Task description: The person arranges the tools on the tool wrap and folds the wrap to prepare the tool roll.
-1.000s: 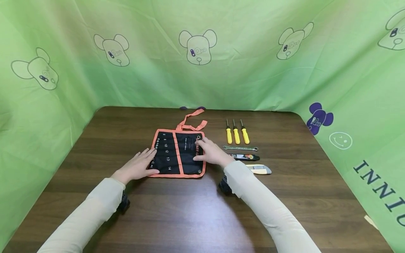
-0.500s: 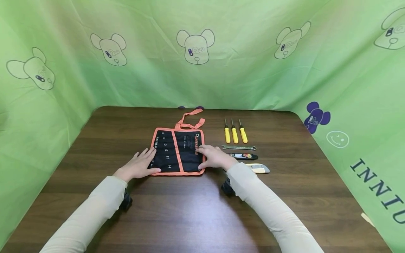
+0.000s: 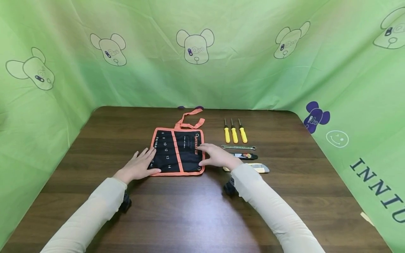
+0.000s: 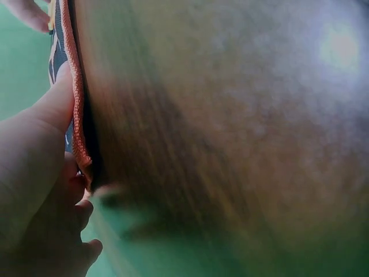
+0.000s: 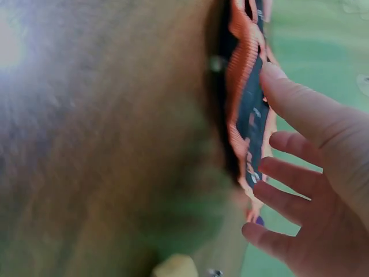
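While both hands were at the pouch's sides, the flat, roughly square black fabric tool pouch with coral-orange edging (image 3: 191,163) lay on the dark brown wood-grain counter (image 3: 190,218), just below and left of centre in the head frame. Printed numbers ran down its left half, and a coral-orange fabric tie strap (image 3: 200,123) trailed from its top edge.

Left hand (image 3: 137,167): fingers extended, laid on the pouch's left edge, thumb over the lower-left corner; no grip visible. Right hand (image 3: 218,155): fingers loosely spread at the right edge, thumb apart from them, nothing held; couldn't tell which fingertips, if any, bore on the fabric.

Right of the pouch, centre-right of frame: three slim screwdrivers with yellow handles (image 3: 234,135) in a row, shafts pointing up-frame; below them a silvery metal wrench (image 3: 239,147) lying crosswise, then a narrow black labelled case (image 3: 248,156) and a cream-and-grey utility knife (image 3: 261,169), both partly hidden by the right arm.

Step in hand, as judged: squaring and smoothing the pouch. The right wrist view showed its near border rippled, so the next move would call for light flat pressure there, left hand anchoring the opposite edge so the fabric didn't skid; a hard push could bunch it.
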